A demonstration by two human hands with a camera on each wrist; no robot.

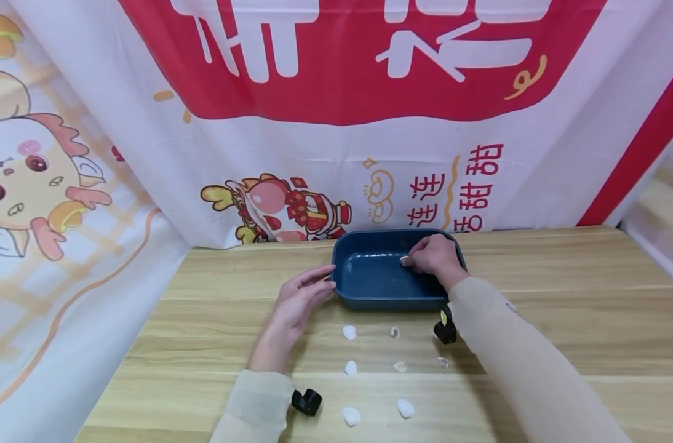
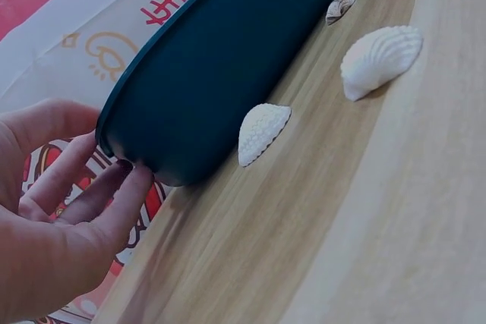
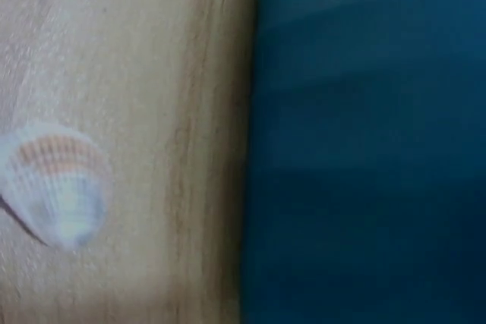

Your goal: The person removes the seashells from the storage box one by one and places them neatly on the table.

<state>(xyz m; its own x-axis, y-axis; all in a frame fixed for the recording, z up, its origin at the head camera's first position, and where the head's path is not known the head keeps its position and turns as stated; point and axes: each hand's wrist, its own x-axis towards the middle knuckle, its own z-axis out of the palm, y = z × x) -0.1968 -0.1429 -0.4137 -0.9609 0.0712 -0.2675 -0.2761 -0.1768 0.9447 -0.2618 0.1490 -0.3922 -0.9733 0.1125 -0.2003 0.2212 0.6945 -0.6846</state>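
A dark blue rectangular basin (image 1: 392,304) stands at the back of the wooden table. My right hand (image 1: 437,257) reaches over its right side and pinches a small whitish seashell (image 1: 405,261) inside; the right wrist view shows only the basin's outer wall (image 3: 364,142), not the hand. With fairly straight fingers, my left hand (image 1: 296,301) touches the basin's left end, as the left wrist view also shows. White seashells (image 1: 349,332) lie on the wood in front of the basin, among them a ribbed one (image 2: 382,61). An orange-banded shell (image 3: 59,187) appears near the basin wall.
The wooden tabletop (image 1: 215,344) extends to both sides of the basin. Behind it hangs a printed red and white cloth (image 1: 314,147), close to the table's back edge. Black wrist cameras sit at the left cuff (image 1: 267,397) and the right cuff (image 1: 472,301).
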